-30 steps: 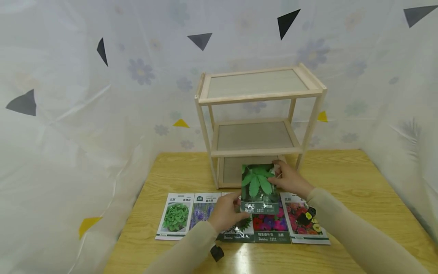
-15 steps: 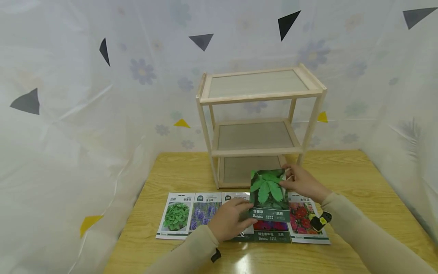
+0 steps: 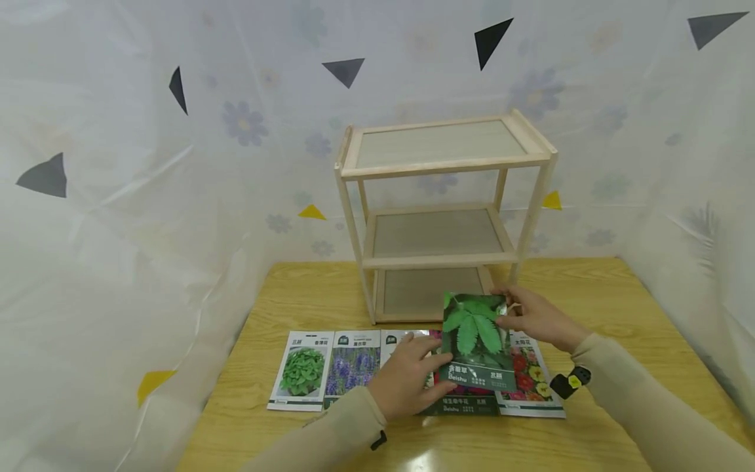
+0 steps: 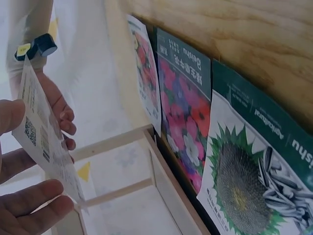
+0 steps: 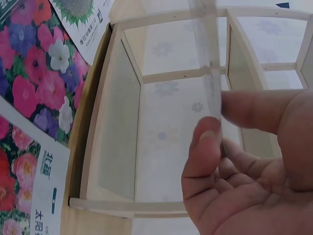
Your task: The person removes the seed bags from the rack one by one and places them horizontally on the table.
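A green seed packet (image 3: 476, 337) with a leaf picture is held up, tilted, over the row of packets. My right hand (image 3: 539, 318) pinches its upper right edge between thumb and fingers; the right wrist view shows this packet (image 5: 208, 58) nearly edge-on. At the lower left edge, my left hand (image 3: 407, 375) holds it with thumb and fingers. Its pale back with a printed code (image 4: 41, 129) faces the left wrist camera. Beneath lie a petunia packet (image 4: 183, 107), a sunflower packet (image 4: 239, 181) and a red-flower packet (image 3: 533, 380), partly covered in the head view.
A three-tier wooden shelf (image 3: 439, 262) stands behind the packets on the wooden table (image 3: 295, 295). Left in the row are a green-leaf packet (image 3: 302, 372) and a lavender packet (image 3: 354, 367). A patterned white curtain (image 3: 248, 177) closes off the back and sides.
Both hands have moved right and slightly toward me with the leaf packet, which now covers part of the petunia and red-flower packets. The row and shelf stay put.
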A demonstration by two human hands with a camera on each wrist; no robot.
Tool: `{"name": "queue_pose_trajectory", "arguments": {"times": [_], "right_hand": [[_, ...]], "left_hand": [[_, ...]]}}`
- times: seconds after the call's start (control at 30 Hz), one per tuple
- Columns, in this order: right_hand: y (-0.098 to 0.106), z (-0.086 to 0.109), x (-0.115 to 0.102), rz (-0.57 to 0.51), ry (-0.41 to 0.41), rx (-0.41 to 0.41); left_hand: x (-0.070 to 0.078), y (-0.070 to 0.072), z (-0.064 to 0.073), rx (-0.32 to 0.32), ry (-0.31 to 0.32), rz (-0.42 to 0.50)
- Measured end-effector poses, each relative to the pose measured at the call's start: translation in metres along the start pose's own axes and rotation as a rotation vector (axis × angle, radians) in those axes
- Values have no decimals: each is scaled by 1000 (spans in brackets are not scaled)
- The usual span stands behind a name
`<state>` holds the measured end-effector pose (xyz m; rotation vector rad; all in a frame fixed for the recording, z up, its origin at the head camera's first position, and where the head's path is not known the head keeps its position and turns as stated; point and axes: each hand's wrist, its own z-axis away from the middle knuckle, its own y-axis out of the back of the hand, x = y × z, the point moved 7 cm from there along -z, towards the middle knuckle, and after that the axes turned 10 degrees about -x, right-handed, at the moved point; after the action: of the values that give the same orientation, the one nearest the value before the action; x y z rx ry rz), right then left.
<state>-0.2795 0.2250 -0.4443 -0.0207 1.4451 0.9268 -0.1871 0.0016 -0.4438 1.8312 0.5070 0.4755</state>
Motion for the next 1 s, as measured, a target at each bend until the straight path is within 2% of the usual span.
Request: {"name": "queue_pose_trajectory", "arguments": {"times": [0.17,0.27,0.4,0.57,0.8,1.0], "right_hand": [[4,7,8,24,7,-32],[6,11,12,30,-2,-47],[8,18,17,19,-29,-65],[15,27,23,17,-37,-61],[27,40,34,106,-65,-10],[36,50,42,223,-110,24]], "left_hand": [[11,-2,-6,3,-4,-25],[15,-6,-9,-40,22,-43],[22,-10,-15,-76,26,-41],[35,-10,-25,-56,3,-46],[50,-16,-45,-82,20,-89],[63,-30,-67,-154,46,-153]]}}
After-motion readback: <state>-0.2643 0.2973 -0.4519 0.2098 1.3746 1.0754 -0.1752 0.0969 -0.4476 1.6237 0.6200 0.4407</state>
